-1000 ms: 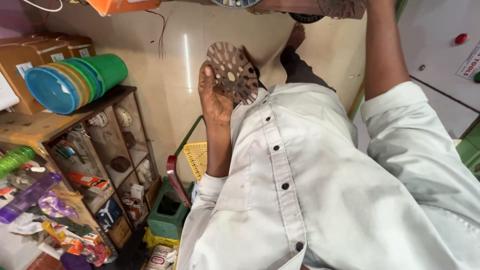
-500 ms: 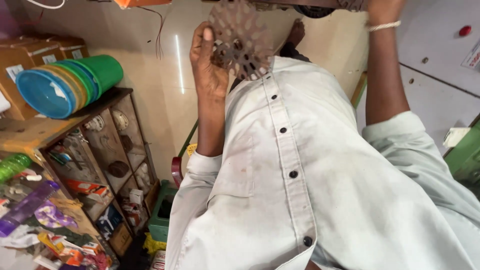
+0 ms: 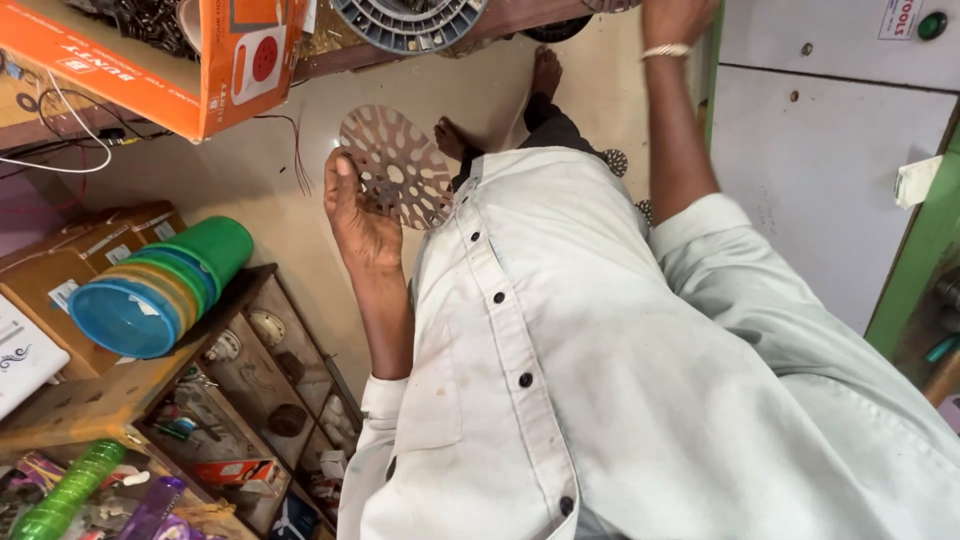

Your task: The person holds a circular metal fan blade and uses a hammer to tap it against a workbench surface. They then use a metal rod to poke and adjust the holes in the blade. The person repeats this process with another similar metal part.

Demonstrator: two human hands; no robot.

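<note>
My left hand point(image 3: 358, 212) is raised in front of my white buttoned shirt point(image 3: 560, 380) and grips a round, thin metal disc point(image 3: 398, 165) full of punched holes by its lower left edge. The disc faces the camera, above the tiled floor and my bare feet point(image 3: 545, 72). My right hand point(image 3: 675, 18) is lifted to the top edge of the view, a pale band on its wrist. Its fingers are cut off by the frame beside a dark table edge, so what it holds is hidden.
An orange carton point(image 3: 150, 70) and a grey slotted ring point(image 3: 405, 22) hang over the table edge at the top. Stacked blue and green plastic tubs point(image 3: 150, 290) lie on a wooden shelf unit point(image 3: 250, 400) at left. A white cabinet point(image 3: 820, 170) stands at right.
My left hand has come down from the top of the view with the disc, which now shows its full face. My right arm stays raised. The camera has shifted.
</note>
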